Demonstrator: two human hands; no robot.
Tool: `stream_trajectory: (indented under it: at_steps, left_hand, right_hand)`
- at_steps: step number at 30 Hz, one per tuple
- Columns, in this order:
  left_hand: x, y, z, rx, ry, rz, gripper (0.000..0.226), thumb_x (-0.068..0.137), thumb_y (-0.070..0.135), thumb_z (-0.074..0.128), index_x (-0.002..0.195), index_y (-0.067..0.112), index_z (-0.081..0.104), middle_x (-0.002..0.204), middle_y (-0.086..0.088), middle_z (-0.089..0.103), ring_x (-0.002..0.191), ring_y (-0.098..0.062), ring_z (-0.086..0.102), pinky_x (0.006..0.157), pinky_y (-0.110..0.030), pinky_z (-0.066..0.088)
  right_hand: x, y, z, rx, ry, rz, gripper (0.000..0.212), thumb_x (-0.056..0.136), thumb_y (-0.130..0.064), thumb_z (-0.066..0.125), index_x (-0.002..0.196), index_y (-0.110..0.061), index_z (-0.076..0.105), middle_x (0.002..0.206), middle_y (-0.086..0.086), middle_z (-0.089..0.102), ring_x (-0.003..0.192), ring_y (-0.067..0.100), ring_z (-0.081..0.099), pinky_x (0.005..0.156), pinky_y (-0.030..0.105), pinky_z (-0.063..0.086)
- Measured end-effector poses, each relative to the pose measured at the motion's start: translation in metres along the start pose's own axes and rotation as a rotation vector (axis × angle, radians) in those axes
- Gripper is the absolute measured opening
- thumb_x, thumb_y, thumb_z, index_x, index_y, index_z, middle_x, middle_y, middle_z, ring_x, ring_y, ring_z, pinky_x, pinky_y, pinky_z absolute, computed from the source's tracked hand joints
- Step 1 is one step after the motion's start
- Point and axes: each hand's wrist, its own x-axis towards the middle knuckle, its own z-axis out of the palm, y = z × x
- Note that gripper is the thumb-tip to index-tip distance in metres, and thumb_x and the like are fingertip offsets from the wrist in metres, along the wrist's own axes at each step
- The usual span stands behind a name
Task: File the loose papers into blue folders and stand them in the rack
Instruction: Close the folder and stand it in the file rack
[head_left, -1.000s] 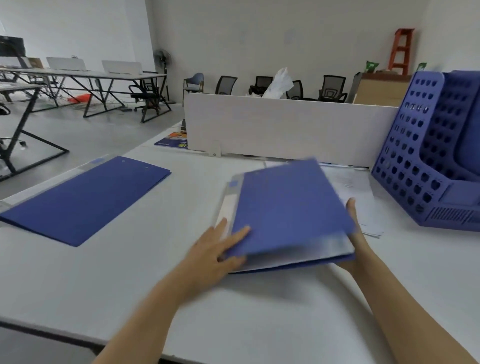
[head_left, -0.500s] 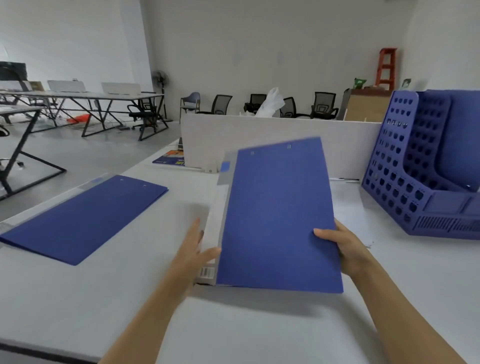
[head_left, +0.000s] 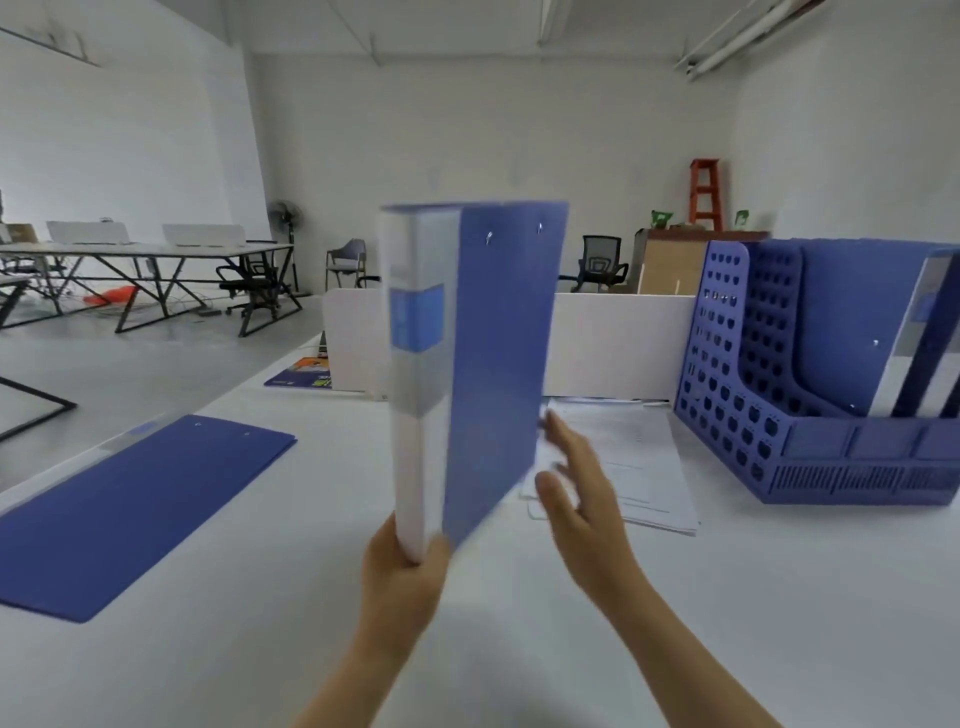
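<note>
bright, soft, motion blur, fisheye

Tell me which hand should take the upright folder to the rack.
Probably the left hand: it grips the folder by its bottom corner, upright. The right hand is open beside it, toward the rack, and can guide.

"Which one have you got up?"

"The held folder (head_left: 493, 364). It's blue and closed, and it stands upright in the air. My left hand (head_left: 402, 587) grips its bottom corner. The pale spine faces me, with a blue label high on it, and there are two metal rivets near the top of the cover."

"The rest?"

"The flat folder (head_left: 135, 514), also blue and closed, lies on the table (head_left: 260, 649) to my left. The loose papers (head_left: 634, 467) are a white printed stack lying flat just beside the rack (head_left: 737, 374). The rack is blue and perforated, and it stands to my right. The racked folder (head_left: 852, 322) stands in it, leaning back."
</note>
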Motion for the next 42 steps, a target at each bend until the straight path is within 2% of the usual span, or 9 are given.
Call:
stream_trajectory:
  at_steps: [3,6,9,13,21,24,27,31,42]
  left_hand:
    - [0.014,0.003,0.035,0.273,0.097,0.339,0.041,0.074,0.002,0.064,0.114,0.008,0.059,0.091,-0.007,0.070,0.080,0.003,0.059,0.068,-0.017,0.048]
    - [0.027,-0.004,0.064,0.442,-0.039,0.635,0.072,0.074,0.036,0.061,0.138,0.021,0.032,0.135,-0.015,0.050,0.124,-0.015,0.037,0.098,-0.037,0.043]
    - [0.028,0.002,0.077,0.046,-0.295,0.109,0.098,0.068,0.071,0.053,0.143,0.037,0.001,0.153,0.008,0.008,0.141,-0.007,0.009,0.111,-0.027,0.016]
    - [0.040,-0.007,0.091,-0.957,-0.352,-0.798,0.072,0.081,0.059,0.050,0.139,0.018,0.035,0.138,-0.008,0.049,0.119,-0.029,0.054,0.093,-0.044,0.044]
    - [0.030,-0.001,0.112,-1.152,-0.415,-0.530,0.035,0.091,0.042,0.042,0.108,0.019,0.061,0.098,-0.004,0.074,0.081,-0.025,0.072,0.064,-0.041,0.059]
    - [0.032,-0.013,0.120,-0.884,-0.487,-0.490,0.028,0.095,0.033,0.040,0.116,0.024,0.055,0.116,-0.005,0.066,0.099,-0.027,0.066,0.082,-0.042,0.055]
    - [0.037,-0.040,0.121,0.034,-0.371,-0.201,0.054,0.093,0.019,0.051,0.142,0.017,0.029,0.140,-0.013,0.044,0.128,-0.028,0.042,0.107,-0.041,0.033]
    - [0.047,-0.061,0.112,0.885,-0.528,0.051,0.068,0.094,0.040,0.041,0.148,0.021,0.005,0.157,-0.002,0.010,0.146,-0.021,0.002,0.116,-0.035,0.012]
    - [0.041,-0.058,0.108,1.042,-0.633,0.082,0.055,0.095,0.044,0.031,0.146,0.028,0.020,0.158,0.001,0.008,0.146,-0.020,0.003,0.118,-0.033,0.006]
  right_hand:
    - [0.004,-0.032,0.011,0.121,-0.059,-0.003,0.069,0.070,-0.058,0.066,0.126,-0.030,0.037,0.117,-0.018,0.054,0.104,0.000,0.057,0.085,0.010,0.047]
    - [0.022,-0.044,0.001,0.133,0.224,0.049,0.033,0.082,-0.008,0.064,0.107,-0.018,0.044,0.087,-0.011,0.057,0.074,-0.002,0.059,0.064,0.011,0.050]
    - [0.035,-0.045,-0.030,0.119,0.378,-0.031,0.028,0.085,0.003,0.056,0.088,-0.022,0.042,0.067,-0.011,0.045,0.050,-0.003,0.049,0.048,0.014,0.044]
    - [0.031,-0.037,-0.065,0.182,0.375,-0.054,0.037,0.083,0.011,0.054,0.071,-0.019,0.037,0.053,-0.015,0.044,0.040,-0.002,0.039,0.043,0.008,0.036]
    - [-0.025,0.024,-0.062,0.264,0.036,0.406,0.049,0.071,-0.001,0.073,0.102,-0.030,0.048,0.105,-0.013,0.065,0.091,0.000,0.066,0.080,0.026,0.057]
    - [-0.020,0.042,-0.076,0.302,0.172,0.422,0.038,0.076,0.008,0.065,0.092,-0.024,0.051,0.085,-0.005,0.069,0.082,0.014,0.065,0.076,0.034,0.056]
    - [0.003,0.049,-0.112,-0.007,0.428,0.246,0.034,0.081,0.008,0.061,0.082,-0.022,0.045,0.066,0.016,0.048,0.064,0.004,0.049,0.066,0.021,0.046]
    - [0.026,0.050,-0.166,-0.344,0.693,0.117,0.027,0.084,0.005,0.057,0.092,-0.009,0.035,0.062,-0.005,0.031,0.047,0.001,0.041,0.047,0.010,0.033]
    - [0.067,0.081,-0.239,-0.388,0.747,0.378,0.038,0.089,0.003,0.049,0.125,-0.003,0.037,0.119,0.019,0.054,0.090,0.029,0.051,0.073,0.033,0.044]
